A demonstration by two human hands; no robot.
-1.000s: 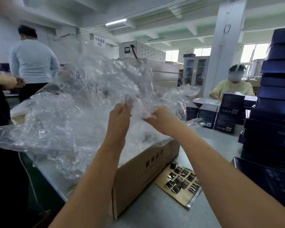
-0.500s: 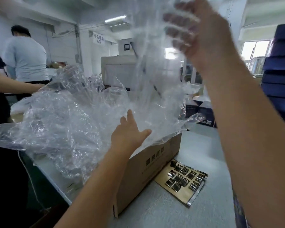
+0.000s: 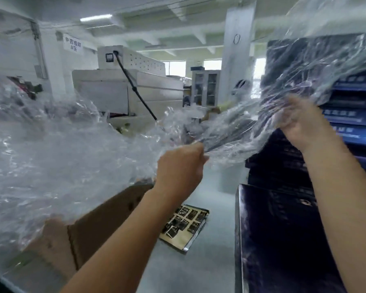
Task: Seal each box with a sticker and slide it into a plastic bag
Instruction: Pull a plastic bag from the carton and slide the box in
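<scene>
Pinches one end of the plastic bag (image 3: 230, 134) in the left hand (image 3: 179, 166); clutches the other in the right hand (image 3: 300, 123), stretching it above the counter (image 3: 209, 267); probably handles weightless, limp, clingy, tearable; calls for gripping the mouth edges; leaves the dark box (image 3: 283, 240) lying below.

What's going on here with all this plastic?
A person is holding one clear plastic bag stretched between both hands. The left hand pinches one end, the right hand grips the other, in front of the stack of dark boxes. More bags heap out of the cardboard carton. A sticker sheet and a dark box lie on the table; nothing is in the bag yet.
</scene>
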